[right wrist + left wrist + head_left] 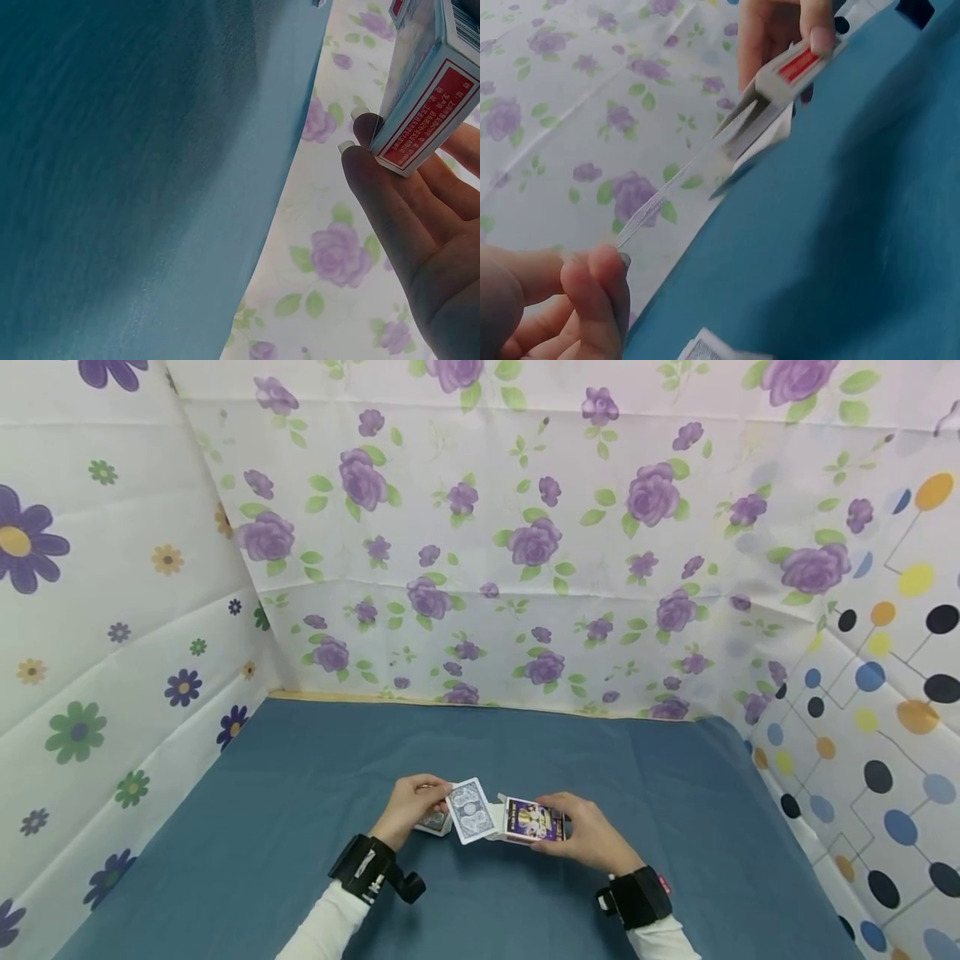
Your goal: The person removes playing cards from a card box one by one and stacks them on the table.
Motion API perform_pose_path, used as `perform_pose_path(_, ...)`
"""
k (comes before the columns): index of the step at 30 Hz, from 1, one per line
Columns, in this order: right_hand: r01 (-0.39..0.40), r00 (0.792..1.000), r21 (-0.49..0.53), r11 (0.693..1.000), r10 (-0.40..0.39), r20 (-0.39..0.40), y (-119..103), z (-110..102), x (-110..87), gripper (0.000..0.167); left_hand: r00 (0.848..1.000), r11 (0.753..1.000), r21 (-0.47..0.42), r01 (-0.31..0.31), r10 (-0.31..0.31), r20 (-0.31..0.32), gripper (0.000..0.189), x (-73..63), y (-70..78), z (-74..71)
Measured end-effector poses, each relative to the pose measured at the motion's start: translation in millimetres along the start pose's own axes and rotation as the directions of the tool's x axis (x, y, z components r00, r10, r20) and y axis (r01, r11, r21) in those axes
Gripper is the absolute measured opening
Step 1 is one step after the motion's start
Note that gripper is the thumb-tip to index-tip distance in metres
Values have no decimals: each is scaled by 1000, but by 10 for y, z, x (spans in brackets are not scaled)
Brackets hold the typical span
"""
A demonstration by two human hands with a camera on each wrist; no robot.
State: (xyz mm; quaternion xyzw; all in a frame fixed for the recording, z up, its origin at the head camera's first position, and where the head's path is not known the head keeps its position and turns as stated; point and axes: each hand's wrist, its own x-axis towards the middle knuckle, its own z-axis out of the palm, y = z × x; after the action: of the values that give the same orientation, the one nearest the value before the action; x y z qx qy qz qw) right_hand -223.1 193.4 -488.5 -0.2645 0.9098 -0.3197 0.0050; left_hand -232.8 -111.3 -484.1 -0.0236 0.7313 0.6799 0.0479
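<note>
Between thumb and fingertips, my left hand [406, 807] pinches a playing card [471, 811] by its corner, patterned back up. Seen edge-on in the left wrist view, the card [656, 201] reaches to the open end of a card box [784, 79]. My right hand [592, 835] grips this box by its sides; its printed purple face shows in the head view, and a red panel marks its end [431, 116] in the right wrist view. Below my left hand, partly hidden by it, more playing cards [435, 826] lie on the table in a stack.
A blue cloth [337, 743] covers the table. Behind it hangs a white sheet with purple roses [534, 542], and patterned sheets stand at the left [75, 731] and right [900, 827]. Each wrist wears a black strap [365, 868].
</note>
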Motion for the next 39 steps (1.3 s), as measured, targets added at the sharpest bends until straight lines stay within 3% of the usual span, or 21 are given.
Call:
perform_pose_path(10, -21, 1000, 10, 1000, 21, 3, 24, -22, -16, 70, 994, 993, 119, 16, -3, -111, 23, 300, -89, -263)
perform_pose_path(19, -36, 999, 23, 999, 35, 17, 68, 15, -38, 71, 986, 982, 125, 142, -129, -107, 27, 509, -162, -384)
perform_pose_path(24, -36, 999, 21, 999, 35, 18, 88, 16, -45, 72, 979, 977, 120, 178, -163, -118, 26, 568, -211, -390)
perform_pose_path(29, -41, 999, 22, 999, 41, 23, 109, 25, -57, 72, 976, 974, 154, 168, -142, -164, 24, 574, -280, -362)
perform_pose_path(39, -33, 999, 20, 999, 33, 15, 130, 30, -53, 71, 973, 960, 262, 100, -39, -226, 14, 578, -312, -300)
